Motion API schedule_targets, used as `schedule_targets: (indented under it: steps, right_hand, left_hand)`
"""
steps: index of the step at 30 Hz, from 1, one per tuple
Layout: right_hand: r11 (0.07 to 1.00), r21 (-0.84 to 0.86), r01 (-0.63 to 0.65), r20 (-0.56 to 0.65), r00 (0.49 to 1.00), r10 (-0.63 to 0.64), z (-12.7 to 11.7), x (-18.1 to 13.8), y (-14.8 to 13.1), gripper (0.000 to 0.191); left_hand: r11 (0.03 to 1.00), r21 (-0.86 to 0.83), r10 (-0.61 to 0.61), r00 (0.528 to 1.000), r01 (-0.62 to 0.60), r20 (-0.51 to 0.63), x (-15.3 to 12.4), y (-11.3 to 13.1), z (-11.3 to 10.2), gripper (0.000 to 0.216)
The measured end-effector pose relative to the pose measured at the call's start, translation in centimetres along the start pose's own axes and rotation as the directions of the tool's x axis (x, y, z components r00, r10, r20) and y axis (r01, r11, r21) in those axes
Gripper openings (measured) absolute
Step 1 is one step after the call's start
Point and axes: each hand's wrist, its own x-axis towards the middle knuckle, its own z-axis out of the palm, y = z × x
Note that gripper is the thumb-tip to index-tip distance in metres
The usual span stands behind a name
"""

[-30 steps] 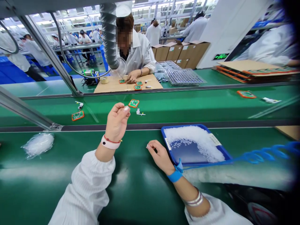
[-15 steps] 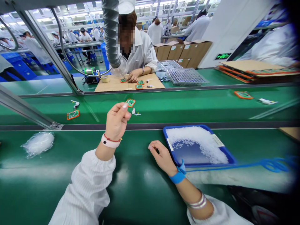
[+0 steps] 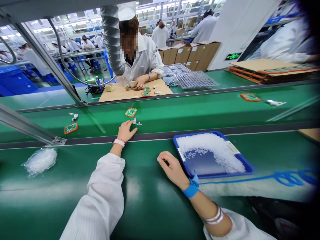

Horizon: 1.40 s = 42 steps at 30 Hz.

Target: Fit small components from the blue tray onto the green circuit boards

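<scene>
My left hand [image 3: 126, 131] reaches over the near edge of the green belt [image 3: 180, 115], fingers stretched and thumb apart. Its fingertips are beside or touching a small white part with a thin strip [image 3: 135, 122]; I cannot tell which. Just beyond lies a green circuit board with an orange rim [image 3: 130, 112]. My right hand [image 3: 172, 168] rests left of a blue tray [image 3: 188, 172] holding many small white translucent discs [image 3: 226, 155]. Its thumb and index finger are pinched together, and anything between them is too small to make out. A blue strap [image 3: 191, 190] circles that wrist.
More circuit boards lie on the belt, one at left [image 3: 71, 128] and one at right [image 3: 250, 96]. A plastic bag of white pieces [image 3: 40, 161] sits at left. A blue coiled cord [image 3: 287, 177] runs rightward. Opposite, a co-worker [image 3: 147, 56] handles boards on cardboard [image 3: 112, 96].
My left hand has come down from its raised, pinched pose and opened near the white part. The boards on the belt have shifted left. My right hand has hardly moved.
</scene>
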Motion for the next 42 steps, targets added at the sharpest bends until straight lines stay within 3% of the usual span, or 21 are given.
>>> schedule_targets:
  steps: [4, 9, 25, 42]
  right_hand:
    - [1.0, -0.01, -0.002, 0.013, 1.0, 0.002, 0.0, 0.0, -0.1, 0.022]
    - [1.0, -0.016, 0.017, 0.034, 0.999, -0.017, 0.1, 0.1, 0.0, 0.021]
    - [0.999, -0.043, 0.034, 0.053, 0.998, -0.032, 0.2, 0.0, 0.3, 0.02]
    - [0.998, -0.054, 0.044, 0.059, 0.997, -0.041, 0.1, 0.0, 0.1, 0.02]
  left_hand:
    - [0.944, 0.323, 0.005, 0.981, -0.069, 0.194, -0.1, 0.4, 0.6, 0.058]
    - [0.895, 0.446, -0.082, 0.982, -0.003, 0.17, 0.6, -0.1, 1.0, 0.052]
    - [0.907, 0.416, -0.091, 0.995, 0.071, 0.028, 1.4, -2.4, 0.9, 0.038]
    - [0.92, 0.379, -0.098, 0.995, 0.1, -0.026, 1.3, -2.4, 1.0, 0.036]
